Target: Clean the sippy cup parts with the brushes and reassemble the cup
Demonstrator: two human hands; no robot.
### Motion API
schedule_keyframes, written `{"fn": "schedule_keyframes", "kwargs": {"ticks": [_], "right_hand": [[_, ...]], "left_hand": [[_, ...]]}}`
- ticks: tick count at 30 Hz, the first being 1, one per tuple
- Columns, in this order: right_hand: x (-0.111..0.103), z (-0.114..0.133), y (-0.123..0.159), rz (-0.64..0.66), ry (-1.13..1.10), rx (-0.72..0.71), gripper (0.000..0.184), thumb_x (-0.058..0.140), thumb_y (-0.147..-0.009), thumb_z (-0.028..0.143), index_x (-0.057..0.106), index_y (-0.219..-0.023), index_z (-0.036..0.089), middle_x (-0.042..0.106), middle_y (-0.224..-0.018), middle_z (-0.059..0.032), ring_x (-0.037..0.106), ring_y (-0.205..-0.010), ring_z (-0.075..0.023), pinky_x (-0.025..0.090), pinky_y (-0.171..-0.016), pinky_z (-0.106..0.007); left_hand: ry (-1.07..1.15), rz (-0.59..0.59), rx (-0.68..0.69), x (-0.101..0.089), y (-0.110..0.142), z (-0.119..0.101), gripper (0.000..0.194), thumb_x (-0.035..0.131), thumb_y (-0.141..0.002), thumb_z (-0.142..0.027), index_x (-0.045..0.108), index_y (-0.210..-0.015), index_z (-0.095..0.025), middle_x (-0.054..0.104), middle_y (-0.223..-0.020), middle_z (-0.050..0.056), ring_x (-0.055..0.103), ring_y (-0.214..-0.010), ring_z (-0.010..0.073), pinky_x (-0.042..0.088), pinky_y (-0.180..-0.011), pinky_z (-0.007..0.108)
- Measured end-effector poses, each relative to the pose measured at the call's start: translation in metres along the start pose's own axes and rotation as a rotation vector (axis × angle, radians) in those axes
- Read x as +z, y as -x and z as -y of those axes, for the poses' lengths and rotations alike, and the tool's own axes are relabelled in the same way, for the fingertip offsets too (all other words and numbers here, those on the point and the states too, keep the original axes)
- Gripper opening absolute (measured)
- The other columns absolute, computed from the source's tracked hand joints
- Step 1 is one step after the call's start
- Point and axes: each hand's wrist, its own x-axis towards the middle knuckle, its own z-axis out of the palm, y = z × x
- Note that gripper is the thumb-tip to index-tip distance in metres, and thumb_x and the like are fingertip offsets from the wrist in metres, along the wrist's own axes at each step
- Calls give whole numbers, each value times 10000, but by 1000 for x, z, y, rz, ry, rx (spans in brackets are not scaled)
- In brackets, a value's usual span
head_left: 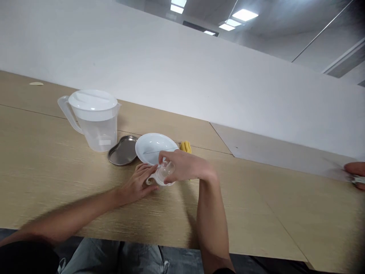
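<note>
Low over the table, in front of a white bowl (155, 137), both hands meet at a small clear plastic cup (165, 170) with a white ring and a loop handle. My left hand (139, 182) is closed at the handle side, its fingers and thumb on either side of the loop. From above and the right, my right hand (186, 165) curls its fingers and thumb around the clear part. My right hand hides part of the cup and the bowl's near edge. A thin dark line crosses the bowl; I cannot tell what it is.
A lidded translucent pitcher (98, 127) stands at the left, beside a kidney-shaped metal tray (123, 151). A yellow object (186, 147) lies right of the bowl. Another person's hand (355, 169) shows at the far right edge. A white wall (182, 68) rises behind the table.
</note>
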Motion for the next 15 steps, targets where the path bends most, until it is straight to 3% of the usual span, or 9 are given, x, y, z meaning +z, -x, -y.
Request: {"fn": "schedule_keyframes", "kwargs": {"ticks": [8, 15], "right_hand": [[-3, 1, 6, -31, -47, 23, 466, 709, -637, 319, 593, -1087, 281, 616, -1014, -30, 562, -865, -195, 379, -634, -255], [-11, -21, 17, -350, -216, -3, 439, 677, -716, 424, 544, -1090, 238, 615, -999, -31, 551, -895, -195, 410, -740, -297]], "left_hand": [[-4, 54, -41, -6, -3, -5, 572, 558, -896, -414, 387, -1391, -184, 610, -1217, 126, 518, -1170, 256, 402, -995, 437], [0, 86, -77, -12, -8, -10, 570, 582, -883, -406, 410, -1380, -187, 610, -1230, 113, 530, -1163, 246, 398, -1000, 409]]}}
